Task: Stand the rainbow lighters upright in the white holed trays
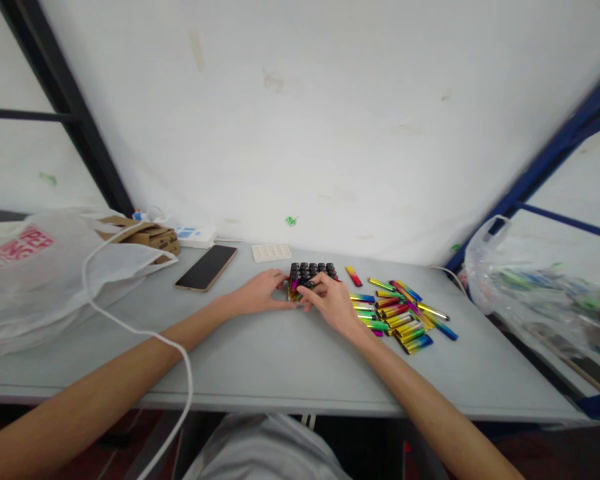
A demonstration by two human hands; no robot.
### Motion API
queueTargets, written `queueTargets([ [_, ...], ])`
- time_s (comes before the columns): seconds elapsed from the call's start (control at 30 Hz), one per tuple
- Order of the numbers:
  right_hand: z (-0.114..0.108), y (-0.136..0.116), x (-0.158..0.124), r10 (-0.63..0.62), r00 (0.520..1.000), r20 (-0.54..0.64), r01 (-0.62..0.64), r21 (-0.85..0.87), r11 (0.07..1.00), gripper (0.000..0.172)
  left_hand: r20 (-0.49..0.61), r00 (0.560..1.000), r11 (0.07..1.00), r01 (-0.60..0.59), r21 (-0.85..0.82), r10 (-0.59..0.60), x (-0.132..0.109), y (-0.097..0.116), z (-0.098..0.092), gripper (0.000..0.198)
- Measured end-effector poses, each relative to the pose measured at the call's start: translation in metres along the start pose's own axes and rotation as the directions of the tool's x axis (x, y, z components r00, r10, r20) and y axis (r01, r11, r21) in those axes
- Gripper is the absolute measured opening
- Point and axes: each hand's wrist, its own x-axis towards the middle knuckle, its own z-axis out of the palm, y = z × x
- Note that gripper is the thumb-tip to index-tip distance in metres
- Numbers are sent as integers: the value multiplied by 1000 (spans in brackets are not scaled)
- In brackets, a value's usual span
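Near the middle of the grey table stands a block of black-topped pieces in rows [314, 269], with coloured sides showing at its front left. My left hand [263, 292] is at the block's left side, thumb and fingers apart around its corner. Over the front of the block, my right hand [330, 300] pinches a small dark-ended piece, mostly hidden by the fingers. Right of that hand lies a loose pile of shiny multicoloured tubes [403, 313], with a red and yellow one [353, 276] a little apart from it.
Behind the block lies a white tray with small cells [271, 252]. A phone [207, 268], cardboard [153, 239] and a plastic bag [55, 267] are at left. A white cable [187, 373] hangs across my left forearm. Another bag [485, 267] hangs at right.
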Motion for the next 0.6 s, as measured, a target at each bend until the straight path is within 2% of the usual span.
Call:
queueTargets([
  [0.17,8,4,2,-11,1000,13,11,-18,1000,33,4,1000,999,-1,33,1,1,-1,1,58],
  [0.27,10,3,4,-7,1000,23,11,-167,986,32,3,1000,999,-14,39,14,1,-1,1,58],
  [0.33,11,-1,7,-13,1000,21,19,-350,937,32,3,1000,999,-21,33,20,1,0,1,59],
  [0.47,14,-15,11,-8,1000,-5,3,-668,744,43,3,1000,1000,-29,9,29,1,0,0,59],
  [0.53,13,-18,11,0,1000,16,12,-716,698,50,-3,999,999,-33,4,33,1,-1,0,60],
  [0.6,5,-15,11,-23,998,51,51,-687,725,53,-7,999,999,-31,10,31,1,-3,0,61],
])
